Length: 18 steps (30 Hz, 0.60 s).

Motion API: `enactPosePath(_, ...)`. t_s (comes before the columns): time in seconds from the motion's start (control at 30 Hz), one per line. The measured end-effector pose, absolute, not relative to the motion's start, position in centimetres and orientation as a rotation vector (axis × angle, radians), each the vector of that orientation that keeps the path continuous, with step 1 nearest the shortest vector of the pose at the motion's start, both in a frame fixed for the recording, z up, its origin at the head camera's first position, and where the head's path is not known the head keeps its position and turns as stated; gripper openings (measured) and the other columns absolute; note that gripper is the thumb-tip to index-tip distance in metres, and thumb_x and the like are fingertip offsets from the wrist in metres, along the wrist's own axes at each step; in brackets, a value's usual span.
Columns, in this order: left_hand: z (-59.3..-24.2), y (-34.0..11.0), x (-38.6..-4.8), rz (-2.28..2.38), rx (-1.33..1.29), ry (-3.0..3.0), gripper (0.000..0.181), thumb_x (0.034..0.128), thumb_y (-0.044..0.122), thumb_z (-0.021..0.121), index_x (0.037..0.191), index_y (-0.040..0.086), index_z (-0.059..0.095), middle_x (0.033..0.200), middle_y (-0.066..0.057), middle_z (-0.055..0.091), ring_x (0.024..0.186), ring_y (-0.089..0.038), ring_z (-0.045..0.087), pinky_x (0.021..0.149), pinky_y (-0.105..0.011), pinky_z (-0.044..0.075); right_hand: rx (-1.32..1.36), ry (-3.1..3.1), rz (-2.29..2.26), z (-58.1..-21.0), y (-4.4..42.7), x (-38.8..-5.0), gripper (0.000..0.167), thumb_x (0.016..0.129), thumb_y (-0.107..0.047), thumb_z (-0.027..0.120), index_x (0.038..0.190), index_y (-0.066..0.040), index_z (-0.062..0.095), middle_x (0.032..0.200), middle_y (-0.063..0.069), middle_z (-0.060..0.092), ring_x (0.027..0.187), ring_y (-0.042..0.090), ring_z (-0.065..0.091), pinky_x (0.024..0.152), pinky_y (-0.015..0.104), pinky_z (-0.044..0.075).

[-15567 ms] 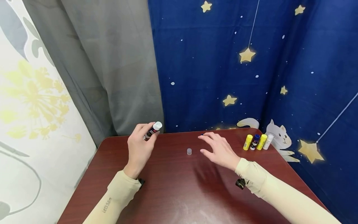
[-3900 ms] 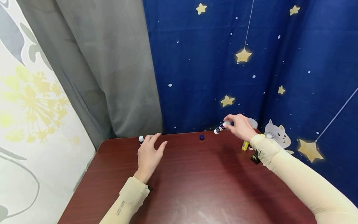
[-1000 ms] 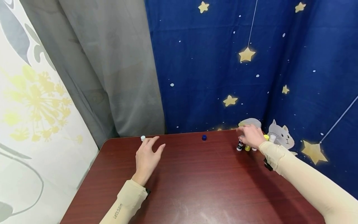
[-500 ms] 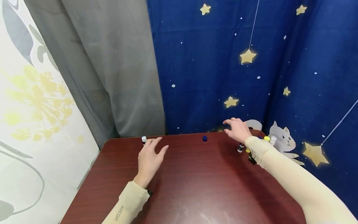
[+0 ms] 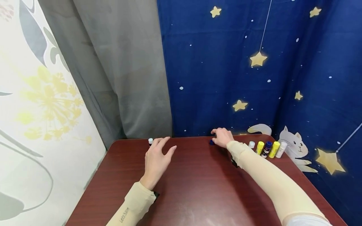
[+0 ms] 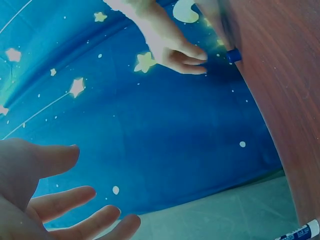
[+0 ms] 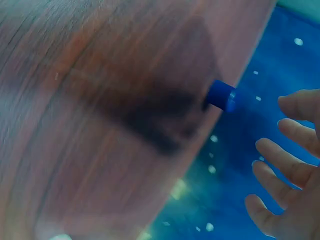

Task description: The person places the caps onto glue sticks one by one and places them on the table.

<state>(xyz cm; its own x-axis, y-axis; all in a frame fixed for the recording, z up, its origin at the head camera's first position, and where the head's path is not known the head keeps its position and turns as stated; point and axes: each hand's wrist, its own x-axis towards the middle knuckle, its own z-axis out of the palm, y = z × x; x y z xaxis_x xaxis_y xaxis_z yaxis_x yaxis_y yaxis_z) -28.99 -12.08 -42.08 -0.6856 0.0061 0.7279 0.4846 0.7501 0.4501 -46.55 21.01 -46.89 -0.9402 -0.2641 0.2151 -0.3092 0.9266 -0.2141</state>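
Observation:
My right hand [image 5: 223, 137] hovers over a small blue cap [image 5: 211, 142] near the table's back edge. In the right wrist view its fingers are spread, apart from the blue cap [image 7: 221, 95]. My left hand [image 5: 156, 160] is raised with relaxed fingers and holds nothing. Behind it, a dark glue stick with a white top [image 5: 150, 141] stands near the back edge, partly hidden by the hand; its label shows in the left wrist view.
A row of several glue sticks stands at the back right: one with a translucent cap [image 5: 251, 144], partly behind my sleeve, then yellow [image 5: 260, 147], dark blue [image 5: 266, 149], yellow [image 5: 274, 149] and white [image 5: 281, 149]. Curtains hang beyond the brown table [image 5: 192, 188].
Earlier my right hand carried a dark glue stick to the left end of the row and let go. It has since moved left to the blue cap. My left hand stays nearly still.

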Motion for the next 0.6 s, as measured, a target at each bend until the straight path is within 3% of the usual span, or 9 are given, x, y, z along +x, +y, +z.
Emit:
enactPosePath(0.37, -41.9, -12.8, -28.8, -0.822, -0.367, -2.179, 0.042, 0.0867, 0.033, 0.081, 0.125, 0.018, 0.071, 0.111, -0.001, 0.064, 0.087, -0.019, 0.065, 0.068, -0.042, 0.053, 0.395, -2.946, 0.296, -49.9, 19.8, -47.6, 0.036, 0.088, -0.023, 0.071, 0.123, -0.013, 0.072, 0.121, 0.01, 0.068, 0.112, 0.037, 0.062, 0.085, 0.062, 0.046)
enactPosePath(0.6, -42.1, -13.2, -28.8, -0.823, -0.352, -2.183, 0.043, 0.0869, 0.033, 0.08, 0.126, 0.018, 0.071, 0.112, -0.001, 0.064, 0.087, -0.019, 0.066, 0.068, -0.042, 0.054, 0.411, -2.935, 0.257, -51.1, 19.4, -47.9, 0.028, 0.09, -0.02, 0.069, 0.117, -0.012, 0.074, 0.116, 0.012, 0.069, 0.107, 0.037, 0.062, 0.083, 0.062, 0.045)
